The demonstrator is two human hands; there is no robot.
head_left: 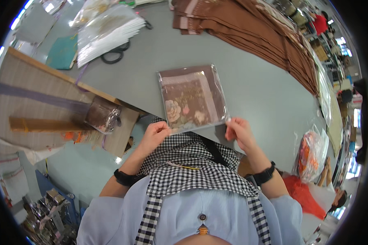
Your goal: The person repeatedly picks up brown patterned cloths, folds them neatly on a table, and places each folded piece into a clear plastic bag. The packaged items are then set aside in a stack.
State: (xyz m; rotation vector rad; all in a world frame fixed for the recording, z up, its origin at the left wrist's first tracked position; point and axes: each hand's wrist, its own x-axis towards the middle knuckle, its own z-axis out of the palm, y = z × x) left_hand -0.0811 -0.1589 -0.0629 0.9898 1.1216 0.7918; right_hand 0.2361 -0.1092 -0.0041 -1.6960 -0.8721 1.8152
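Note:
A folded brown floral scarf in a clear plastic bag (192, 98) lies on the grey table in front of me. Its near edge reaches the table's front edge. My left hand (156, 134) pinches the near left corner of the bag, fingers closed. At the near right corner, my right hand (239, 131) grips the bag's edge between thumb and fingers. Pink and cream flowers show through the shiny film.
A stack of clear bags (106, 32) lies far left, with black-handled scissors (112, 56) and a teal booklet (62, 53) beside it. Brown folded cloth (249, 30) spreads along the far right. Another packed bag (103, 115) rests on a wooden board at left. An orange item in plastic (310, 153) sits at right.

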